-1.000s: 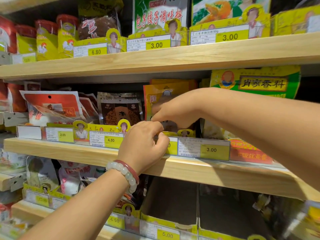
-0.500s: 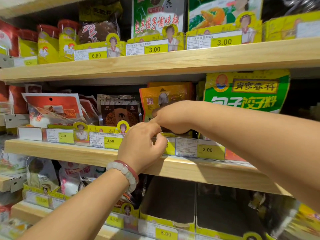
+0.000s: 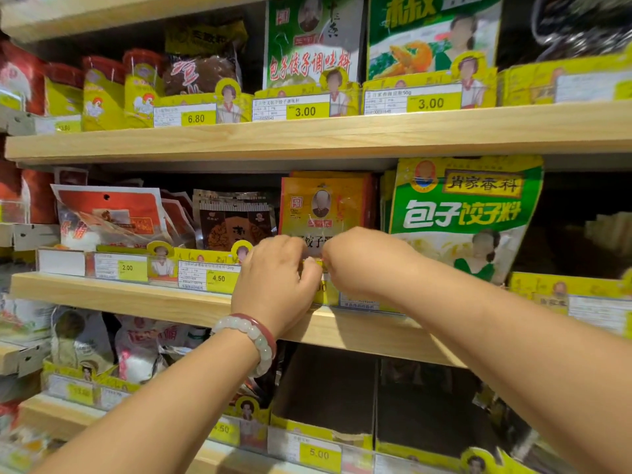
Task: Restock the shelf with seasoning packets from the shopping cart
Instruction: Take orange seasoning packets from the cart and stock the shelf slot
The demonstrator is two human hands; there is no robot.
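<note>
the left hand and the right hand meet in the middle, at the front edge of the middle shelf. both hands have their fingers curled in tight. they seem to pinch the top of the yellow price strip that runs along the shelf front, but the fingertips are hidden behind the knuckles, so it is hard to tell for sure what they hold. a bracelet of round pale beads with a thin red band sits on the left wrist.

just behind the hands, an orange seasoning packet stands upright on the shelf. it is flat, shiny and crinkly. to its right leans a big green and white packet, smooth and glossy. to its left stands a dark brown packet, and farther left lie floppy red and white bags.

the shelf is a flat board of light wood with a grain. another wooden board sits above, with more packets and yellow price tags.
</note>
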